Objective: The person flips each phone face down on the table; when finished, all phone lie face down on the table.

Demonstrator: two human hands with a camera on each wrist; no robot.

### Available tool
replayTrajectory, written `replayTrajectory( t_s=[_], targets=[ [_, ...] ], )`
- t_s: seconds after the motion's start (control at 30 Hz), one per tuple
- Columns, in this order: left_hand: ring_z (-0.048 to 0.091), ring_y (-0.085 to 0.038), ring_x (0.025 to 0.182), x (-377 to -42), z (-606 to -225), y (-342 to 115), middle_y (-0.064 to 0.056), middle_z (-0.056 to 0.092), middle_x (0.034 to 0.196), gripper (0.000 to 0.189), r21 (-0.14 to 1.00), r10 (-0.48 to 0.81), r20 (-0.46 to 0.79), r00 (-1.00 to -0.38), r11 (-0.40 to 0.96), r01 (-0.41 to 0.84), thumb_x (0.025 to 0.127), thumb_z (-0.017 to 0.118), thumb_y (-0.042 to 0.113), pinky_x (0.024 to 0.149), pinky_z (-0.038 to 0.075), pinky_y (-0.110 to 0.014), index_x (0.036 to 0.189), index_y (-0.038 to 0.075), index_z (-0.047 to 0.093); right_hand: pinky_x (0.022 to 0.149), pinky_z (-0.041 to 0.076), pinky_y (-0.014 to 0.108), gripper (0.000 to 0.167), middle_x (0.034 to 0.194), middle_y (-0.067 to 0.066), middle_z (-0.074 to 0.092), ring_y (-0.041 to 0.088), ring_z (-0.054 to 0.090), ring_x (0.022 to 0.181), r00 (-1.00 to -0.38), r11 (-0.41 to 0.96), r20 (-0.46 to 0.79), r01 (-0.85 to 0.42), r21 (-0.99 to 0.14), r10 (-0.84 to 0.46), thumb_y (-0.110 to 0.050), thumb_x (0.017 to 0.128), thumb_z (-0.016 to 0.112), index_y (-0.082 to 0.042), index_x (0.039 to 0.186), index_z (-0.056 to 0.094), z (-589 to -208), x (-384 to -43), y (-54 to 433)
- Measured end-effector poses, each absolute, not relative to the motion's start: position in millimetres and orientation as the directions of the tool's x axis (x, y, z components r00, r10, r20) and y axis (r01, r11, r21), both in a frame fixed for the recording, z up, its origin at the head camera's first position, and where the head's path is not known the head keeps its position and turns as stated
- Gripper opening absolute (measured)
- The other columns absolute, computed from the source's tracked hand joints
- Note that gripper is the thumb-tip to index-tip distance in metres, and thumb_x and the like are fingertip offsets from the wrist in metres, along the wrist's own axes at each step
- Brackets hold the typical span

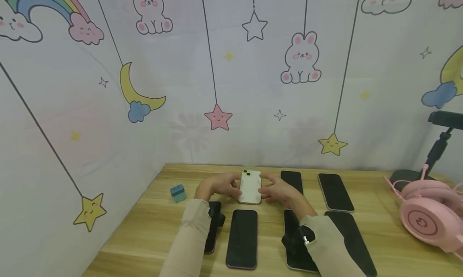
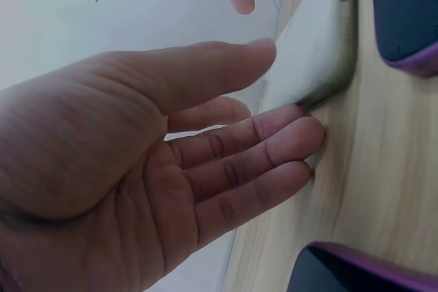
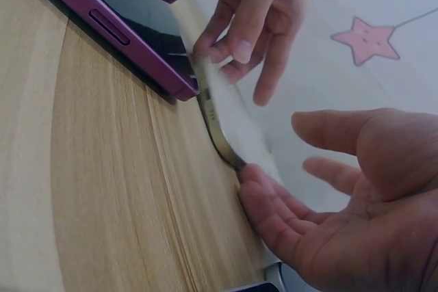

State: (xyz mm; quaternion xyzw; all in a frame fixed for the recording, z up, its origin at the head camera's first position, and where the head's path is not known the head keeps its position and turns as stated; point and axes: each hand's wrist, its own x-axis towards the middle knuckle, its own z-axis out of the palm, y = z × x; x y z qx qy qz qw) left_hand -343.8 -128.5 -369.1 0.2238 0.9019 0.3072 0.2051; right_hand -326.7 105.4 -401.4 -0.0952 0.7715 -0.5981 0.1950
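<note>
A white phone lies back up near the far edge of the table, its two camera lenses at the top left corner. My left hand is at its left side, and my right hand is at its right side. In the left wrist view, the extended fingers of the left hand have their tips right at the phone's corner, with the thumb raised apart. The right wrist view shows fingertips of the right hand at the opposite corner of the white phone, thumb clear of it.
A purple-edged phone lies in front, and another phone is partly under the left wrist. Several more dark-screened phones lie to the right. A small teal block sits at left; pink headphones and a black stand are at right.
</note>
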Motion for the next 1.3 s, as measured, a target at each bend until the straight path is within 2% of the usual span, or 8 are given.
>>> replayTrajectory(
  t_s=[0.27, 0.53, 0.67, 0.8, 1.07, 1.2, 1.3],
  targets=[
    [0.065, -0.020, 0.079, -346, -373, -128, -0.007, 0.069, 0.092, 0.066, 0.669, 0.528, -0.237, -0.815, 0.697, 0.257, 0.095, 0.068, 0.008, 0.077, 0.052, -0.033, 0.151, -0.005, 0.035, 0.088, 0.053, 0.042, 0.067, 0.137, 0.028, 0.050, 0.026, 0.065, 0.100, -0.903, 0.272, -0.209, 0.108, -0.956, -0.375, -0.009, 0.099, 0.061, -0.005, 0.157, 0.028, -401, -326, 111],
    [0.063, -0.020, 0.078, -344, -375, -123, -0.004, 0.068, 0.091, 0.064, 0.657, 0.529, -0.257, -0.808, 0.709, 0.255, 0.095, 0.069, 0.011, 0.077, 0.049, -0.032, 0.151, 0.001, 0.040, 0.085, 0.054, 0.042, 0.058, 0.131, 0.026, 0.055, 0.030, 0.065, 0.101, -0.905, 0.291, -0.204, 0.094, -0.952, -0.373, -0.005, 0.100, 0.057, -0.006, 0.154, 0.036, -400, -323, 122],
    [0.064, -0.015, 0.076, -340, -379, -122, -0.002, 0.068, 0.092, 0.059, 0.610, 0.530, -0.261, -0.807, 0.738, 0.288, 0.095, 0.069, 0.014, 0.077, 0.049, -0.030, 0.148, 0.003, 0.045, 0.082, 0.054, 0.040, 0.055, 0.130, 0.026, 0.057, 0.029, 0.065, 0.100, -0.911, 0.296, -0.192, 0.081, -0.952, -0.366, -0.002, 0.099, 0.057, -0.005, 0.152, 0.040, -402, -320, 126],
    [0.062, -0.012, 0.071, -337, -382, -122, -0.001, 0.066, 0.089, 0.056, 0.586, 0.526, -0.258, -0.810, 0.752, 0.302, 0.095, 0.070, 0.014, 0.072, 0.048, -0.026, 0.145, 0.002, 0.048, 0.081, 0.053, 0.040, 0.054, 0.127, 0.025, 0.059, 0.028, 0.064, 0.099, -0.911, 0.297, -0.178, 0.065, -0.953, -0.373, -0.003, 0.099, 0.058, -0.004, 0.150, 0.042, -404, -318, 133],
    [0.051, -0.014, 0.061, -341, -383, -116, -0.005, 0.064, 0.081, 0.055, 0.655, 0.557, -0.209, -0.803, 0.690, 0.308, 0.097, 0.066, 0.011, 0.059, 0.041, -0.026, 0.147, 0.001, 0.045, 0.091, 0.051, 0.047, 0.051, 0.125, 0.027, 0.060, 0.034, 0.065, 0.106, -0.916, 0.312, -0.147, 0.025, -0.950, -0.374, -0.003, 0.099, 0.058, -0.001, 0.148, 0.044, -399, -319, 154],
    [0.054, -0.013, 0.070, -344, -381, -109, -0.006, 0.066, 0.090, 0.054, 0.603, 0.554, -0.184, -0.812, 0.716, 0.351, 0.097, 0.067, 0.015, 0.065, 0.043, -0.027, 0.146, 0.004, 0.048, 0.093, 0.050, 0.048, 0.050, 0.135, 0.029, 0.053, 0.037, 0.062, 0.113, -0.913, 0.334, -0.155, 0.022, -0.942, -0.377, -0.006, 0.100, 0.057, 0.000, 0.148, 0.043, -394, -321, 163],
    [0.058, -0.014, 0.085, -345, -380, -103, -0.006, 0.066, 0.100, 0.053, 0.568, 0.550, -0.175, -0.817, 0.734, 0.372, 0.096, 0.069, 0.019, 0.076, 0.047, -0.030, 0.144, 0.007, 0.052, 0.095, 0.049, 0.049, 0.051, 0.138, 0.030, 0.050, 0.039, 0.059, 0.118, -0.905, 0.350, -0.169, 0.025, -0.936, -0.389, -0.007, 0.101, 0.055, 0.000, 0.149, 0.041, -392, -322, 170]
  ],
)
